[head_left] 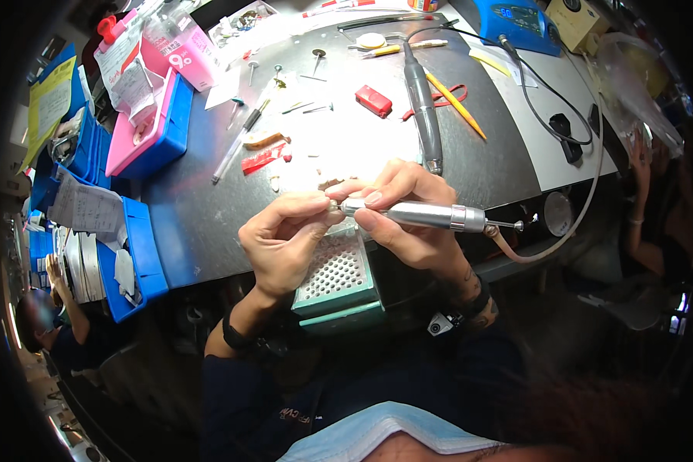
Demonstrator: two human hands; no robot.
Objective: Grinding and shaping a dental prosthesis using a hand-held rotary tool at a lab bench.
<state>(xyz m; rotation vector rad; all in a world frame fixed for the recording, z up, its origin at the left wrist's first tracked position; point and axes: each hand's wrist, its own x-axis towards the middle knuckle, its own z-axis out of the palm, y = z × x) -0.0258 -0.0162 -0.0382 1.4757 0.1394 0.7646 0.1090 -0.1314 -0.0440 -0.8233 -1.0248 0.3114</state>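
My right hand [408, 212] is closed round a silver rotary handpiece [431, 215], its hose end pointing right. Between the thumb and fingers of my left hand [289, 235] is a small pale piece [333, 205], too small to name. The handpiece's tip meets or nearly meets that piece; contact cannot be made out. Both hands are close together above a green dust-collector box with a perforated white top [335, 269], at the bench's front edge. A pale hose [570, 245] curves from the handpiece up to the right.
On the dark bench [200, 223] lie a black handpiece [423, 108], a yellow pencil [456, 105], a red block [373, 101], a pen [239, 142] and several burs. Blue bins [150, 123] line the left. A blue control unit [516, 23] stands far right. Other people sit at both sides.
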